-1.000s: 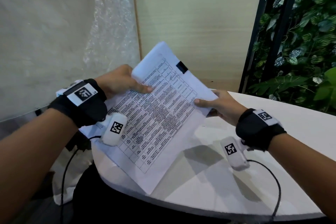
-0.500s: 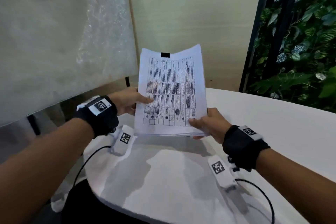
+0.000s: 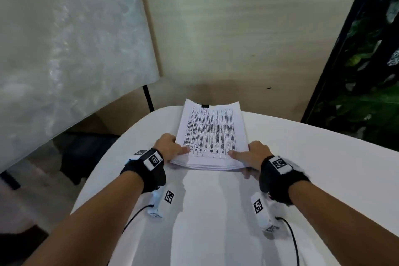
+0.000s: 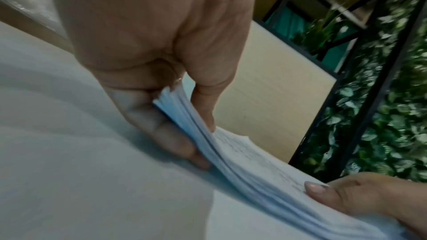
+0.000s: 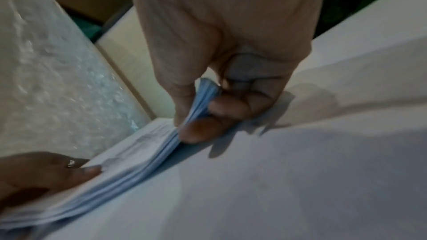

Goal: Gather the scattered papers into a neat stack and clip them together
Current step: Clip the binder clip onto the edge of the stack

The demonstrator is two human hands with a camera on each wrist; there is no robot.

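A stack of printed papers lies lengthwise on the far middle of the white table, with a black binder clip on its far edge. My left hand pinches the near left corner, thumb on top and fingers underneath. My right hand pinches the near right corner the same way. In the left wrist view the left hand holds the fanned sheet edges just off the table. The right wrist view shows the right hand squeezing the stack's corner.
A pale wooden partition stands behind the table. A bubble-wrap sheet hangs at the left, and a black frame with green plants rises at the right. Black cables trail from my wrists over the near tabletop.
The stack turned from slanted to lengthwise in front of me and came down from upright in the air to nearly flat on the table. Both hands kept their hold and slid to the near corners.
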